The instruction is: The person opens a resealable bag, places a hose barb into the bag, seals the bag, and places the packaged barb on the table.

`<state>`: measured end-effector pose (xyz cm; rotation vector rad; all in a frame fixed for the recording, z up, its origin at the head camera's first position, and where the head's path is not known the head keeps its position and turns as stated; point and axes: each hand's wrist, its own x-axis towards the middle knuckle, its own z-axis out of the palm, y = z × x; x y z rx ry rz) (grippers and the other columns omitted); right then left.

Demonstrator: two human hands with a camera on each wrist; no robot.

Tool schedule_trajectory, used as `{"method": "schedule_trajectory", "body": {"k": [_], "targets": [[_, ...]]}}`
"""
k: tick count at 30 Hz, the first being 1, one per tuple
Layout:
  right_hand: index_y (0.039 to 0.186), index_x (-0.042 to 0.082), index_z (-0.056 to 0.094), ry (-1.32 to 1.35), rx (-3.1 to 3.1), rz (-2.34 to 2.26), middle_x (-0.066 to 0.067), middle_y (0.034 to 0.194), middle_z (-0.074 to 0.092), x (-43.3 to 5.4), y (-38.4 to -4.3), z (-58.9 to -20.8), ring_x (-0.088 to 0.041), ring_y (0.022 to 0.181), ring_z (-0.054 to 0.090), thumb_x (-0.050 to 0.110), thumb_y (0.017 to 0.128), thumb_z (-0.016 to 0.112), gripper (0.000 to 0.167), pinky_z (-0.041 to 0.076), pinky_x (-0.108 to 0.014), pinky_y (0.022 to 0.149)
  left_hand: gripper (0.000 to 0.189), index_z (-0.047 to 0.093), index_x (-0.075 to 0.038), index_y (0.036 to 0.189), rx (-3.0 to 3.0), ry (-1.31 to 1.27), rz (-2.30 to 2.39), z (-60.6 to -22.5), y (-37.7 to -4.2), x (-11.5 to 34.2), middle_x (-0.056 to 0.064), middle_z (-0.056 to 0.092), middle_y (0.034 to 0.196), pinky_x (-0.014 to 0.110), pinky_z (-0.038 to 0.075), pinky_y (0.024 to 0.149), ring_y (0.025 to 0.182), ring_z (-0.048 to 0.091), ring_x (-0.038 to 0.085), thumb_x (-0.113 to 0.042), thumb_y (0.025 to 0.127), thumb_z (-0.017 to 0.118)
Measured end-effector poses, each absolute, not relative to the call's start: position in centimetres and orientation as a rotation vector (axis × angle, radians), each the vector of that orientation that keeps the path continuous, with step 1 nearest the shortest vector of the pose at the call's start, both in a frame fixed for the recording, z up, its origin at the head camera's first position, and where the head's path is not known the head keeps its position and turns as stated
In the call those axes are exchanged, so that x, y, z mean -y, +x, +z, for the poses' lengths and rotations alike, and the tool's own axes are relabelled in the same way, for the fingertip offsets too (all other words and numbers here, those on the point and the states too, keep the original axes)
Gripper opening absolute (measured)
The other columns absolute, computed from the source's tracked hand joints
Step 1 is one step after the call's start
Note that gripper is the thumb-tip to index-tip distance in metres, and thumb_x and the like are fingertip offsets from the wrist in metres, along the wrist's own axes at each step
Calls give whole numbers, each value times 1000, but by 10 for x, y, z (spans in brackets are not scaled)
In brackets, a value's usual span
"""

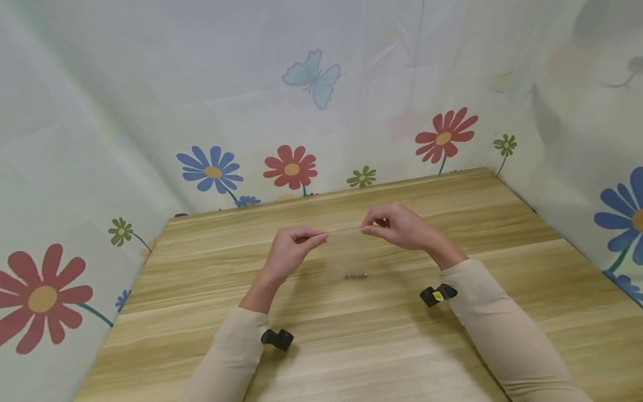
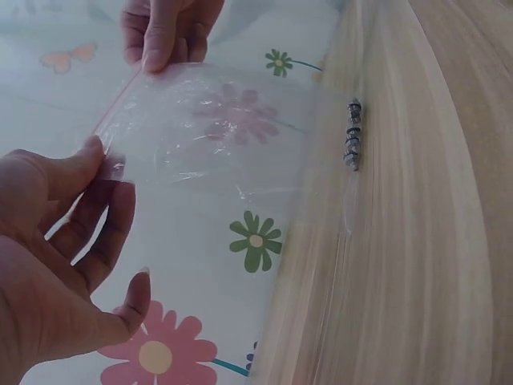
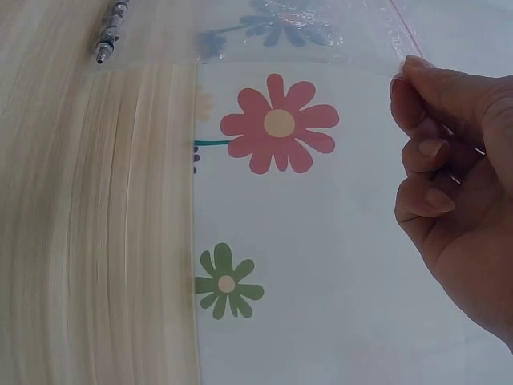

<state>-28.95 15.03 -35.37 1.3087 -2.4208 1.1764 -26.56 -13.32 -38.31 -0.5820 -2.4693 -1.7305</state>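
A clear zip bag (image 1: 346,254) with a thin red line along its top hangs between my two hands. Several small metal pieces (image 2: 353,135), silvery with dark rings, lie in a row along its bottom; their exact kind is too small to tell. My left hand (image 1: 293,248) pinches one top corner between thumb and forefinger. At the opposite top corner, my right hand (image 1: 399,226) pinches the bag the same way, its other fingers curled in the right wrist view. Whether the bag's bottom touches the table cannot be told.
Beneath the hands is a wood-grain table (image 1: 361,346). A white curtain (image 1: 241,100) printed with flowers and a butterfly stands behind the table and along both sides. Each sleeved wrist carries a small black camera (image 1: 278,339).
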Motion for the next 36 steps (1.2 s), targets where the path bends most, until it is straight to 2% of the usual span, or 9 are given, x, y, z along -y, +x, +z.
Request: {"method": "schedule_trajectory", "body": {"k": [3, 5, 9, 12, 20, 24, 31, 36], "targets": [[89, 12, 75, 1306, 2418, 1160, 8, 80, 66, -152, -290, -353, -9, 56, 41, 8, 95, 70, 9, 36, -26, 52, 21, 80, -9, 102, 2488, -559, -1705, -381, -266, 132, 10, 75, 96, 30, 38, 62, 73, 52, 23, -27, 91, 75], [88, 13, 75, 1292, 2421, 1154, 7, 80, 66, -153, -290, -353, -9, 56, 41, 8, 94, 70, 9, 36, -26, 52, 22, 80, -8, 103, 2487, -538, -1712, -381, -266, 131, 8, 75, 97, 30, 40, 64, 77, 56, 24, -26, 91, 76], [90, 14, 76, 1284, 2431, 1164, 7, 85, 67, -151, -290, -353, -10, 58, 43, 9, 94, 71, 7, 37, -26, 54, 23, 78, -8, 107, 2466, -550, -1720, -382, -266, 128, 2, 74, 99, 31, 48, 75, 90, 64, 23, -24, 90, 77], [92, 13, 76, 1325, 2411, 1169, 7, 86, 66, -146, -290, -354, -10, 59, 44, 10, 94, 72, 6, 37, -27, 55, 22, 78, -8, 106, 2428, -615, -1743, -384, -265, 124, 2, 74, 99, 33, 51, 82, 92, 66, 21, -24, 90, 77], [88, 12, 77, 1352, 2320, 1225, 6, 82, 67, -138, -289, -360, -10, 57, 41, 6, 92, 72, 8, 33, -26, 54, 16, 80, -9, 97, 2371, -641, -1735, -386, -263, 117, 2, 75, 92, 31, 52, 72, 85, 67, 19, -24, 91, 77], [90, 11, 78, 1344, 2332, 1225, 5, 82, 67, -136, -289, -361, -11, 58, 41, 6, 92, 73, 7, 34, -26, 54, 18, 78, -7, 99, 2391, -658, -1722, -385, -262, 117, 2, 74, 92, 32, 51, 72, 84, 66, 19, -23, 92, 75], [89, 10, 78, 1403, 2272, 1212, 6, 82, 66, -122, -286, -366, -10, 59, 42, 5, 91, 73, 8, 36, -27, 55, 15, 78, 0, 101, 2399, -702, -1725, -389, -261, 109, 11, 74, 102, 50, 50, 90, 99, 68, 25, -11, 92, 74], [88, 11, 78, 1422, 2235, 1172, 7, 83, 67, -120, -287, -368, -8, 59, 42, 6, 92, 73, 7, 36, -27, 55, 17, 80, -5, 99, 2375, -696, -1709, -389, -259, 110, 7, 75, 100, 46, 52, 88, 97, 68, 21, -19, 91, 76]]}}
